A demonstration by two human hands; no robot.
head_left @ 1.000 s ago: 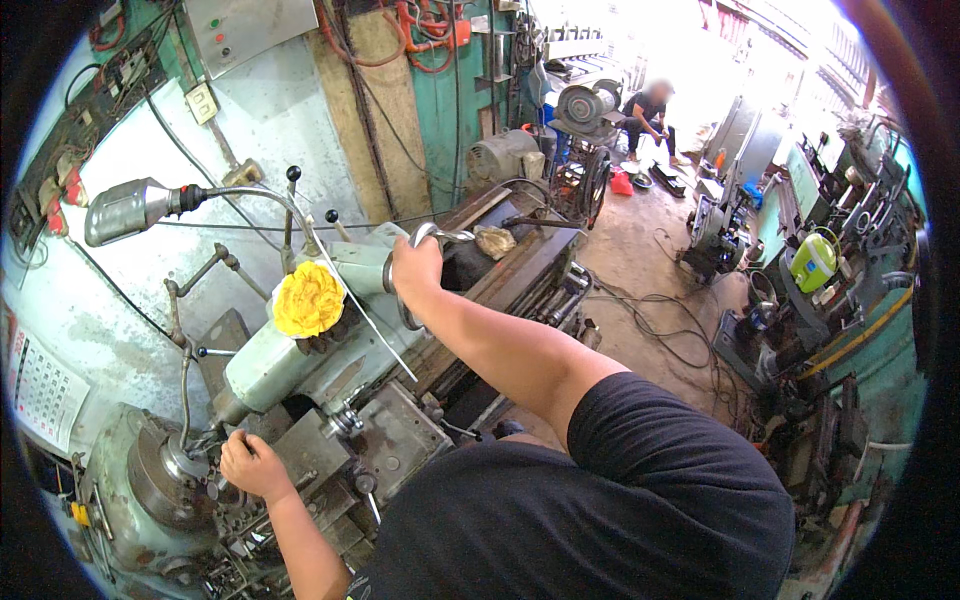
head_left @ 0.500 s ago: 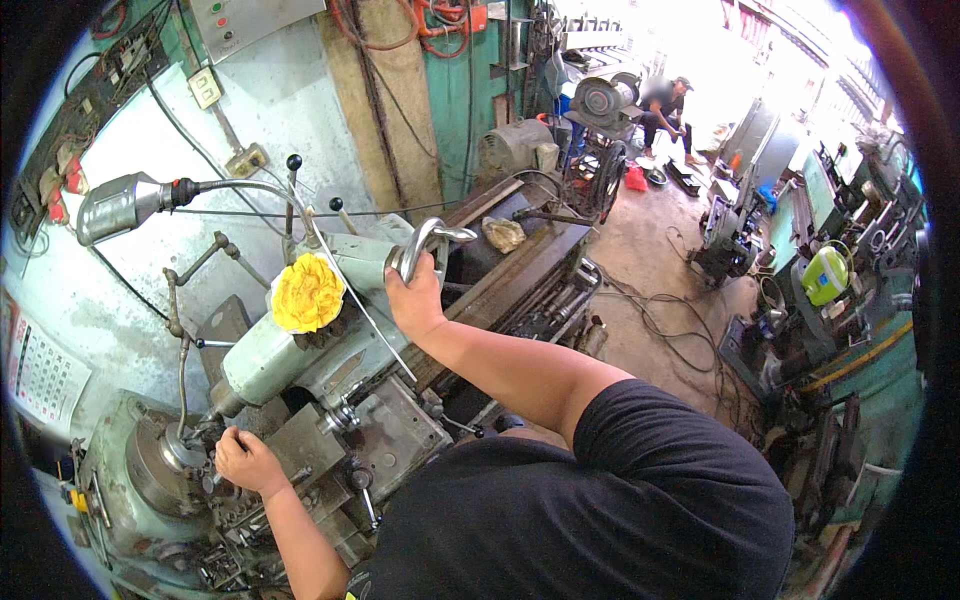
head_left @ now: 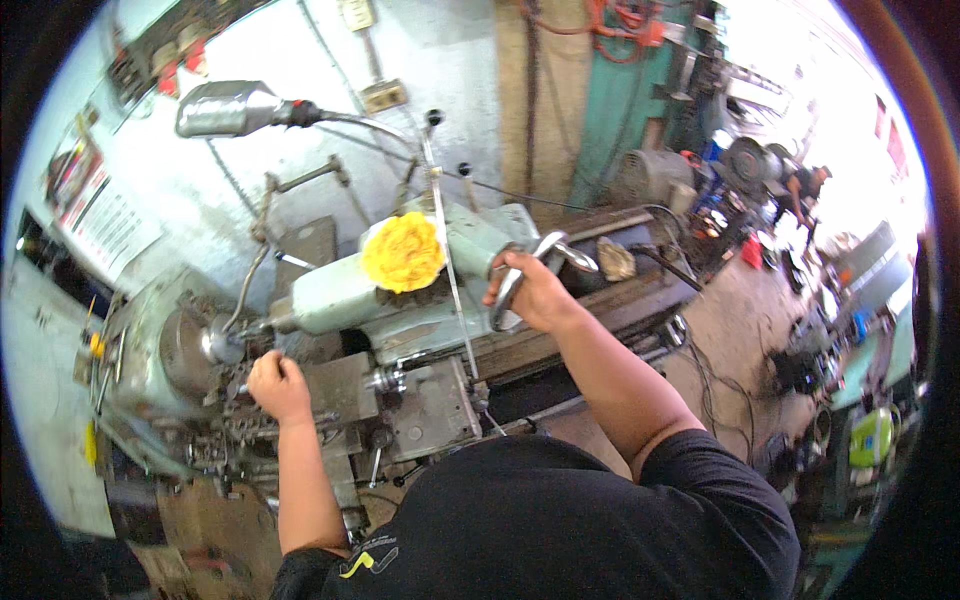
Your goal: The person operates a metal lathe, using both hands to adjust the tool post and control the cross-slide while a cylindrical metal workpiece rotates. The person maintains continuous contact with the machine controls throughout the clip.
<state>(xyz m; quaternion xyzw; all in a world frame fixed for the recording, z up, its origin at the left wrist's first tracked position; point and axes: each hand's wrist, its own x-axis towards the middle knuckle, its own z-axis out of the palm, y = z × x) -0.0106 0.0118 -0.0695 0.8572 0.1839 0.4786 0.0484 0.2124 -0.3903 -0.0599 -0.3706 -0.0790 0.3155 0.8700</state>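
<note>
Your right hand [head_left: 537, 291] is gripping the steel handwheel [head_left: 507, 300], fingers wrapped; your left hand [head_left: 280, 388] is curling beside the chuck [head_left: 186, 350] at left, its hold impossible to tell.

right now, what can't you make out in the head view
Head view: whether the left hand holds anything; its own back hides the palm.
Head view: the surface of the machine under the yellow cloth; the cloth covers it.
Head view: part of the handwheel; the right hand covers it.
Head view: what the co-worker handles; too small and blurred.
</note>
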